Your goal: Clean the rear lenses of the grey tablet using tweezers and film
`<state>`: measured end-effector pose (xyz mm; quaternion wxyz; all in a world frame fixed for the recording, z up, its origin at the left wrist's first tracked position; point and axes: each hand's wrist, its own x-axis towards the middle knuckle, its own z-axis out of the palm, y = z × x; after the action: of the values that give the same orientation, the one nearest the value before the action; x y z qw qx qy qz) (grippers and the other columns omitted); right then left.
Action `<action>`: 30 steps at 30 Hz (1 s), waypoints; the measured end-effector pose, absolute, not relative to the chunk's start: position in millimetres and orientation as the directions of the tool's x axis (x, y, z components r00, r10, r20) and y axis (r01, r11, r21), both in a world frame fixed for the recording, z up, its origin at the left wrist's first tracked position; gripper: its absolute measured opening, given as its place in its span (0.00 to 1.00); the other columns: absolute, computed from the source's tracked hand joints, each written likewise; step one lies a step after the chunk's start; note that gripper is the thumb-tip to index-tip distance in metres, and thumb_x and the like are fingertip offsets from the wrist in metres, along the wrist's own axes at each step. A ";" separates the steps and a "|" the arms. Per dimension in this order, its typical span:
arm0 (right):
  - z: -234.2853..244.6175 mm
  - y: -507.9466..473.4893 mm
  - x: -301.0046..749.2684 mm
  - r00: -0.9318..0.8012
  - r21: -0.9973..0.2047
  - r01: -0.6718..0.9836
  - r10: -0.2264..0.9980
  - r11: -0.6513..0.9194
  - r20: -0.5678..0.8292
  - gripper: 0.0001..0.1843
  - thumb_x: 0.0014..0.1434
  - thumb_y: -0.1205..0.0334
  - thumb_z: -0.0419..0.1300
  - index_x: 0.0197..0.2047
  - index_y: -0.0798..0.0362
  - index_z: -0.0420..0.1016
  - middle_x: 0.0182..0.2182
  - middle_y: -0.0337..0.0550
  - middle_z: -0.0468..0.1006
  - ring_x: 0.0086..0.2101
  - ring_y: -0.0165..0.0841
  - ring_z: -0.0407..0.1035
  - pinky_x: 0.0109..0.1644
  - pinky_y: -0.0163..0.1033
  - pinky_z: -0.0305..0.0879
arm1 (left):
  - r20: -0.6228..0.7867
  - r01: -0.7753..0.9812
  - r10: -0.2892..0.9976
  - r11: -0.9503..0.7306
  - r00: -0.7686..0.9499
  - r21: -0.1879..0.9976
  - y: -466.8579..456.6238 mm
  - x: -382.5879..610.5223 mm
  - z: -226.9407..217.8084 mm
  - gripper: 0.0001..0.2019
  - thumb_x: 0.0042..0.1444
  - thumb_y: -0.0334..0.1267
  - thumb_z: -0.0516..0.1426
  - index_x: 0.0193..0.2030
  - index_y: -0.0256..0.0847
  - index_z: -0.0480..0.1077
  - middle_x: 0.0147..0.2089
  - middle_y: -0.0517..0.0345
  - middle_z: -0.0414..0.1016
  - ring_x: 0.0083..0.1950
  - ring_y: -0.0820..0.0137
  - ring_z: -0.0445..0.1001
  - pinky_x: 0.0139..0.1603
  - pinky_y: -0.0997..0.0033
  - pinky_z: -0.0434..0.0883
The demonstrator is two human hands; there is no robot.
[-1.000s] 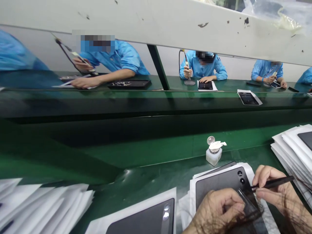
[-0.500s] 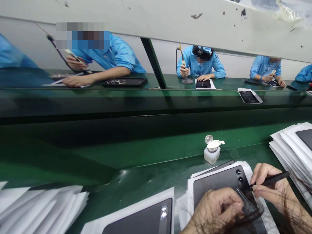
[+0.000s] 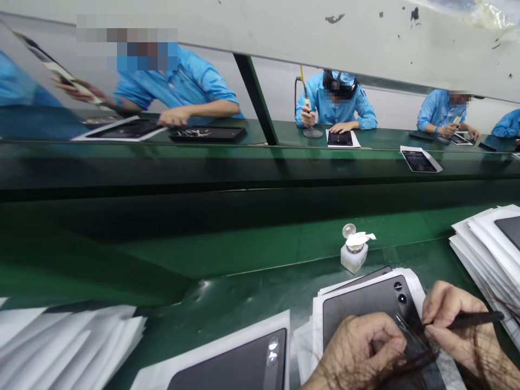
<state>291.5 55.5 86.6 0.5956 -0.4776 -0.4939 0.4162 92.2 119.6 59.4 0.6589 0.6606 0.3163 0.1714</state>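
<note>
A dark grey tablet back cover (image 3: 361,311) with two camera holes lies on white sheets at the lower right. My left hand (image 3: 361,352) is curled and rests on the cover, its fingers pinching a clear film (image 3: 414,338) that lifts off the surface. My right hand (image 3: 455,325) grips a thin black stylus-like tool (image 3: 467,320), its tip at the film's edge beside the camera holes.
A small white solvent bottle (image 3: 354,254) stands behind the cover. Another cover (image 3: 235,365) lies at the lower middle. White sheet stacks sit at the left (image 3: 69,341) and right (image 3: 487,244). Across the green conveyor (image 3: 244,244), several people in blue work on tablets.
My right hand has dropped lower and the tool now lies flatter, its tip closer to the film. The left hand holds still. A person opposite has lifted a tablet.
</note>
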 end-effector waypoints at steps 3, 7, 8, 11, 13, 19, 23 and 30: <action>77.6 59.1 290.5 0.173 -0.955 -0.042 0.943 0.294 0.283 0.12 0.48 0.67 0.72 0.27 0.38 0.79 0.25 0.38 0.78 0.25 0.39 0.71 0.29 0.46 0.70 | -0.212 0.221 0.657 0.070 0.723 0.973 117.3 91.1 65.9 0.12 0.54 0.47 0.57 0.28 0.43 0.72 0.26 0.56 0.82 0.21 0.69 0.72 0.25 0.72 0.67; 70.1 83.6 287.0 0.374 -0.927 -0.336 0.927 0.166 0.031 0.13 0.49 0.64 0.73 0.23 0.46 0.72 0.22 0.33 0.72 0.18 0.29 0.65 0.19 0.35 0.61 | -0.250 0.268 0.652 0.074 0.716 0.961 115.6 88.3 66.8 0.12 0.55 0.48 0.58 0.27 0.44 0.72 0.26 0.55 0.81 0.23 0.68 0.72 0.24 0.71 0.66; 67.7 90.0 286.5 0.390 -0.906 -0.401 0.920 0.132 -0.039 0.14 0.48 0.64 0.73 0.23 0.47 0.71 0.22 0.31 0.71 0.17 0.27 0.64 0.19 0.33 0.60 | -0.255 0.277 0.640 0.068 0.725 0.958 116.1 88.1 65.1 0.12 0.54 0.48 0.58 0.26 0.44 0.72 0.25 0.55 0.81 0.23 0.67 0.72 0.24 0.70 0.65; 59.9 101.1 285.5 0.393 -0.875 -0.479 0.909 0.070 -0.142 0.14 0.46 0.65 0.74 0.24 0.49 0.71 0.22 0.31 0.71 0.18 0.26 0.66 0.21 0.31 0.62 | -0.255 0.285 0.607 0.049 0.753 0.957 117.5 88.2 61.3 0.11 0.52 0.47 0.58 0.24 0.46 0.72 0.23 0.58 0.80 0.20 0.67 0.71 0.22 0.68 0.63; 56.3 101.6 284.5 0.387 -0.871 -0.488 0.909 0.058 -0.156 0.15 0.46 0.65 0.75 0.24 0.49 0.71 0.23 0.31 0.72 0.19 0.26 0.67 0.22 0.31 0.63 | -0.254 0.294 0.621 0.040 0.742 0.955 116.8 87.5 64.4 0.10 0.52 0.46 0.58 0.24 0.46 0.73 0.24 0.59 0.80 0.21 0.68 0.70 0.24 0.68 0.62; 56.9 97.7 282.3 0.402 -0.867 -0.495 0.899 0.052 -0.176 0.16 0.44 0.64 0.76 0.24 0.49 0.70 0.22 0.29 0.72 0.18 0.25 0.67 0.21 0.29 0.64 | -0.252 0.299 0.654 0.042 0.713 0.953 114.7 84.0 84.8 0.11 0.55 0.44 0.58 0.24 0.46 0.75 0.24 0.60 0.79 0.25 0.68 0.68 0.30 0.70 0.64; 58.7 98.7 282.3 0.409 -0.874 -0.484 0.896 0.051 -0.174 0.17 0.44 0.64 0.76 0.24 0.50 0.70 0.22 0.29 0.72 0.18 0.24 0.67 0.20 0.28 0.63 | -0.233 0.262 0.666 0.058 0.709 0.963 113.7 86.8 85.3 0.06 0.52 0.45 0.61 0.28 0.50 0.77 0.24 0.61 0.79 0.27 0.65 0.70 0.30 0.71 0.67; 55.9 99.2 282.3 0.426 -0.895 -0.443 0.890 0.047 -0.164 0.17 0.42 0.63 0.77 0.24 0.50 0.70 0.22 0.30 0.72 0.18 0.25 0.67 0.19 0.29 0.64 | -0.236 0.256 0.654 0.067 0.719 0.964 112.6 89.8 82.8 0.07 0.47 0.46 0.63 0.33 0.51 0.79 0.21 0.63 0.77 0.26 0.65 0.70 0.26 0.72 0.66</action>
<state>282.3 99.2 55.9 0.6869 -0.4910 -0.2273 0.4852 89.8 112.6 82.8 0.6455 0.6654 0.3418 0.1541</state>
